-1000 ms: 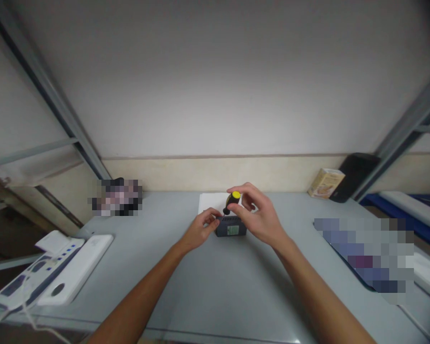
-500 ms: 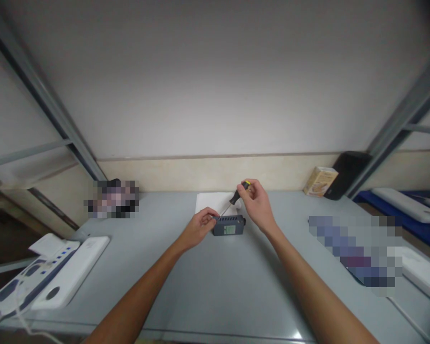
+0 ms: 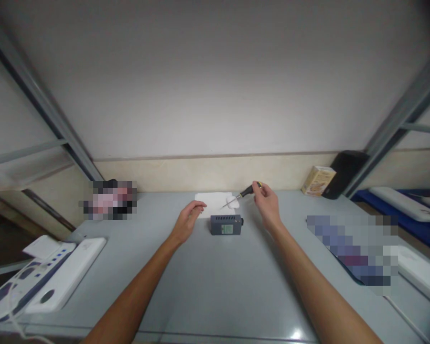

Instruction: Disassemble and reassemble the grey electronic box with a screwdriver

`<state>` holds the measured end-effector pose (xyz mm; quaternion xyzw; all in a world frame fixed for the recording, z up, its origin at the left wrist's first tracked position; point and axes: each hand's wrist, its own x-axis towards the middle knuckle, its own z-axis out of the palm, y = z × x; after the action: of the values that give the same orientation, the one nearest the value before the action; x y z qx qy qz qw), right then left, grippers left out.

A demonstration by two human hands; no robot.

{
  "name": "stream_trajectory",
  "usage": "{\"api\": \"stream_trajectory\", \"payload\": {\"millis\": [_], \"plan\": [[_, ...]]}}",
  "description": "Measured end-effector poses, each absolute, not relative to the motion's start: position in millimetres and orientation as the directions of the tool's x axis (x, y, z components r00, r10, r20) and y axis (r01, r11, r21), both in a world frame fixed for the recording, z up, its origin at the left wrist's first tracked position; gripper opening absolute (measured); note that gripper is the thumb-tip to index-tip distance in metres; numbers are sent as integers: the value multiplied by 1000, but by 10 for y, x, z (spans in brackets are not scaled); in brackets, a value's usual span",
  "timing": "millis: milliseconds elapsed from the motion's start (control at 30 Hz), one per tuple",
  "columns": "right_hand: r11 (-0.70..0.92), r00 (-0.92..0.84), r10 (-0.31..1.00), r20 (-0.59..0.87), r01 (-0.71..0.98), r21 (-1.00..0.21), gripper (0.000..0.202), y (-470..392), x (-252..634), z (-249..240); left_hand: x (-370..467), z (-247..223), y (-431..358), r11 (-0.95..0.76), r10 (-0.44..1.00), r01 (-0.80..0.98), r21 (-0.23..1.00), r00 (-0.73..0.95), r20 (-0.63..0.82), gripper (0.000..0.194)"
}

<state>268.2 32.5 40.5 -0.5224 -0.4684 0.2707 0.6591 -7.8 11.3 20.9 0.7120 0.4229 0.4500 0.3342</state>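
Observation:
A screwdriver (image 3: 246,191) with a black and yellow handle is gripped in my right hand (image 3: 268,206). Its shaft slants down to the left, and the tip hangs above the white paper, clear of the dark grey box. That small box (image 3: 218,226), with a row of vent slots along its top edge, a pale label in front and a dark knob at its right end, stands on the table untouched. To its left, my left hand (image 3: 187,221) is raised with loosely bent fingers apart; I see nothing in them.
Behind the box lie white paper (image 3: 209,203) and a small white item (image 3: 232,202). A white power strip (image 3: 43,267) and a white panel (image 3: 75,272) lie left. A yellowish carton (image 3: 318,181) leans by a black case (image 3: 346,174) at the back right. Blurred items sit both sides.
My left hand has let go of the box and moved left. The screwdriver has lifted off the box's top and moved right with my right hand, tilting flatter.

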Motion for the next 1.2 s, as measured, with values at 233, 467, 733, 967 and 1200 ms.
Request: {"api": "stream_trajectory", "payload": {"millis": [233,467,733,967,1200], "plan": [[257,170,949,266,75,-963,54,263,2427,326,-284,13,294,-546,816,677,494,294,498,17],[205,30,978,206,53,-977,49,206,2346,263,-266,0,263,-536,821,715,448,321,472,17],[175,19,984,176,45,-983,52,229,2382,288,-268,-16,275,-513,830,745,427,302,470,17],[181,40,983,182,15,-983,46,243,2432,312,-268,-4,293,-527,824,709,468,292,486,18],[180,52,982,181,18,-983,49,190,2432,397,-238,22,282,-545,816,650,529,267,513,16]]}}
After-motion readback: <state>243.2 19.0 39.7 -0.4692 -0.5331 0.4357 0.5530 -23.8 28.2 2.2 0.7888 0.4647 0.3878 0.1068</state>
